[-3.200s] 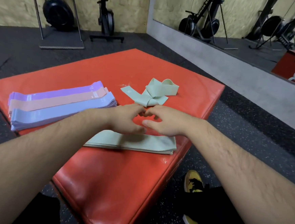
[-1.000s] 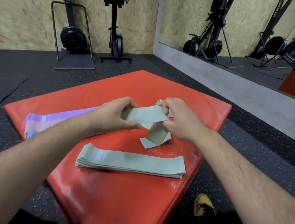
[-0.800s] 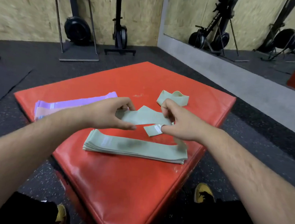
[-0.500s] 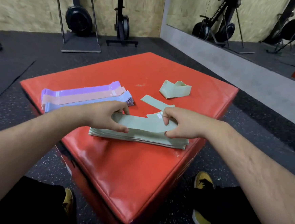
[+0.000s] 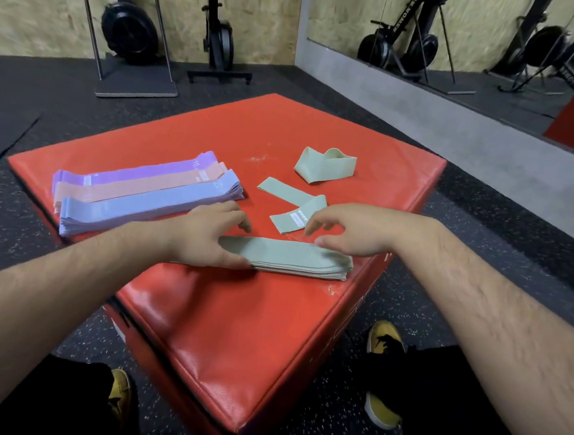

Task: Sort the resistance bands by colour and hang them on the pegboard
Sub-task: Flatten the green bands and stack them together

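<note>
While the purple stack [image 5: 127,174], pink stack [image 5: 143,189] and blue stack [image 5: 135,210] lie sorted at the left of the red box [image 5: 235,333], we rest our left grip [image 5: 208,238], fingers relaxed, on the left end of the green stack [image 5: 292,257]. Our right grip [image 5: 349,232] hovers loosely curled over its right end, holding nothing. To do this well, we should square the edges first, then add the folded green band [image 5: 293,204] and the curled green band [image 5: 325,165] lying just beyond.

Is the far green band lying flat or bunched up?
Bunched up: the far green band is folded over itself, loop standing open, apart from the flat green stack.
</note>
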`<move>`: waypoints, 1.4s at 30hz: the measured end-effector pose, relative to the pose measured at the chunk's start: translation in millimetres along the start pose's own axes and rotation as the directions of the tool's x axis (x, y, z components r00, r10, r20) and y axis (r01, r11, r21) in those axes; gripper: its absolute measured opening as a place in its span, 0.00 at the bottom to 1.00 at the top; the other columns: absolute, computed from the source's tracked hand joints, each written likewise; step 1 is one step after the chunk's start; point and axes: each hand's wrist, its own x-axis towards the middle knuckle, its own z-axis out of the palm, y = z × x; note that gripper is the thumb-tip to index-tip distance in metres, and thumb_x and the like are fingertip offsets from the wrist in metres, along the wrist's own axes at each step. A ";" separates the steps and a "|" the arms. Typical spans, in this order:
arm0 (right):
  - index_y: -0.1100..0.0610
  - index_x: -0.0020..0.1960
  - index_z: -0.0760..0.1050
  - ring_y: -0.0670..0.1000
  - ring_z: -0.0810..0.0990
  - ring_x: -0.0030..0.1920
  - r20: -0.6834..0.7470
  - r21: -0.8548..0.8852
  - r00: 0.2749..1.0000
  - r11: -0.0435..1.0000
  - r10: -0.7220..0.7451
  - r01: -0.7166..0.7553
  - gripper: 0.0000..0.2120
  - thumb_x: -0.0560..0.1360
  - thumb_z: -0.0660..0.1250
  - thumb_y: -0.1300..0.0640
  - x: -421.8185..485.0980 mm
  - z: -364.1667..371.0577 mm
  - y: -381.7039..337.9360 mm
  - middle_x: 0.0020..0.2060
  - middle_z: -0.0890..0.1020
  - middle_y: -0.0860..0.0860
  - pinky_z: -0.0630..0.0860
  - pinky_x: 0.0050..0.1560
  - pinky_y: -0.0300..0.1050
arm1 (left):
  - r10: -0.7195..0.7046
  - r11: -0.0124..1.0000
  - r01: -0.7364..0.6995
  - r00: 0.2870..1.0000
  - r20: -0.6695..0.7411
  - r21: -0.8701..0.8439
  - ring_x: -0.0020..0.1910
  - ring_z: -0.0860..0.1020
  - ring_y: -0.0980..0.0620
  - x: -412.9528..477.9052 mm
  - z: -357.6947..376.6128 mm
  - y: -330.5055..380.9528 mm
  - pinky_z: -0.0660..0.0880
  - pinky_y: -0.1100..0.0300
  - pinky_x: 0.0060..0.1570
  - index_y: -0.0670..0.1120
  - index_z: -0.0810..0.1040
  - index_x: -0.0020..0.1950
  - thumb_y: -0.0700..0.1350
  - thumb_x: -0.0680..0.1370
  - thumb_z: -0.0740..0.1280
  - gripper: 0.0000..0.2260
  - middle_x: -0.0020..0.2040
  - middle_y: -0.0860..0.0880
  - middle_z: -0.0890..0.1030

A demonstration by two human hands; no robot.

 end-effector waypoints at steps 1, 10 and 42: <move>0.43 0.62 0.77 0.43 0.77 0.60 0.002 0.018 1.000 1.000 0.011 -0.011 0.12 0.78 0.66 0.49 -1.9 -1.5 1.5 0.60 0.79 0.38 0.73 0.64 0.45 | 0.039 0.999 -0.038 0.999 0.005 -0.019 0.59 0.71 0.56 2.4 3.9 5.5 0.68 0.58 0.61 0.55 0.73 0.63 0.73 0.64 0.62 0.34 0.58 0.56 0.72; 0.42 0.57 0.80 0.45 0.78 0.56 0.020 -0.065 1.000 0.998 0.009 -0.008 0.16 0.72 0.72 0.39 3.5 16.0 1.2 0.55 0.78 0.40 0.75 0.60 0.48 | 0.092 0.993 -0.085 0.992 0.081 -0.078 0.60 0.72 0.59 27.0 15.3 25.4 0.69 0.52 0.62 0.60 0.71 0.60 0.72 0.67 0.64 0.26 0.58 0.60 0.73; 0.49 0.75 0.60 0.54 0.71 0.66 -0.271 -0.021 0.962 0.999 -0.030 0.026 0.43 0.65 0.76 0.50 77.3 7.5 9.3 0.65 0.74 0.48 0.69 0.65 0.51 | -0.104 0.966 0.076 0.989 -0.102 -0.247 0.55 0.77 0.46 106.3 1.8 33.9 0.75 0.49 0.53 0.43 0.65 0.65 0.46 0.70 0.73 0.28 0.58 0.46 0.77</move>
